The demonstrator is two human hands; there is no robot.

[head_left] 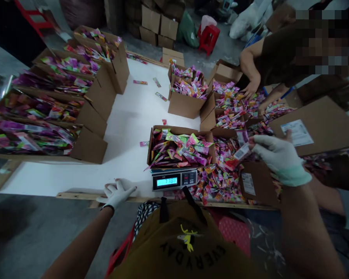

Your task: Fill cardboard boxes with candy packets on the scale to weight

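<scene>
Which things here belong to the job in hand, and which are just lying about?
Seemingly in use:
right hand, holding packets
filled box on the digital scale
loose packet pile

Probably just lying about:
red stool
green sack
stacked cartons

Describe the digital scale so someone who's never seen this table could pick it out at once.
Start at the white tabletop and follow its near edge rightward from the gloved left hand. There, at the front of an open cardboard box heaped with packets, is the scale. Its glowing blue number display sets it apart from the cartons and loose packets around it.
</scene>
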